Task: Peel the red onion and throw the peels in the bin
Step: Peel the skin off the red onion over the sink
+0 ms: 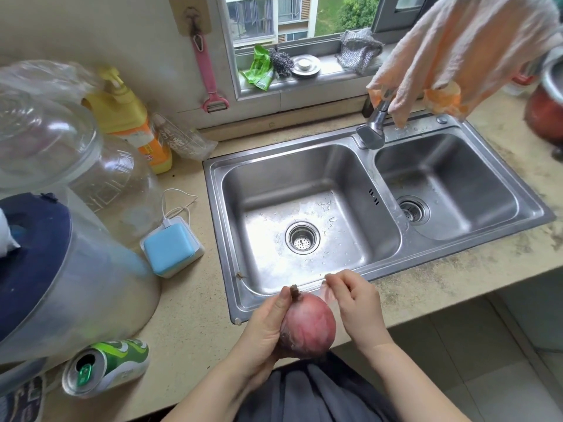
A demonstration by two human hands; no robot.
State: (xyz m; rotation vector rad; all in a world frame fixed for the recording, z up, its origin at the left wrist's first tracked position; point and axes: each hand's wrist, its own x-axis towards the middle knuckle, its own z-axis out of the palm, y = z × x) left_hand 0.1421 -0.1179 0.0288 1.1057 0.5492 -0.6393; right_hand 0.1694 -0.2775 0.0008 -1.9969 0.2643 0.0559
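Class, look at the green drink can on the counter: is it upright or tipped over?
Tipped over. The green can lies on its side on the counter, its opened top facing the camera.

Beige speckled countertop point(195, 303) with an inset double steel sink point(374, 190). Resting on it, left of the sink: yellow soap bottle point(131, 117), glass jar point(91, 166), blue charger point(172, 249), tipped green can point(105, 367), and translucent blue-lidded container point(61, 278).
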